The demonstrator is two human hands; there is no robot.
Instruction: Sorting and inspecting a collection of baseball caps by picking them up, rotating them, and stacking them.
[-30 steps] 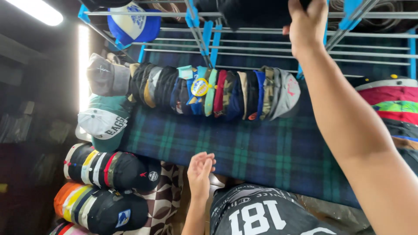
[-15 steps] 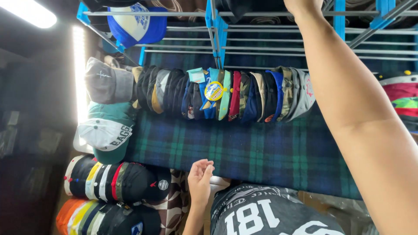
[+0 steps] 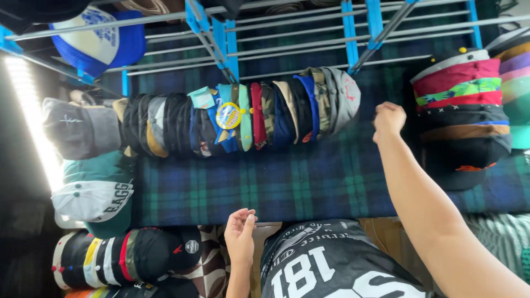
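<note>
Our right hand (image 3: 389, 117) is clenched, empty, near the row of caps (image 3: 243, 116) on the plaid cloth (image 3: 287, 187); our left hand (image 3: 240, 234) hangs open. Caps look light, soft; best gripped by the brim.

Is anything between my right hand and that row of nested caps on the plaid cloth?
Nothing visible. The right hand hangs closed just beside the row of caps, nearest its grey end cap, with only bare plaid cloth between them.
</note>
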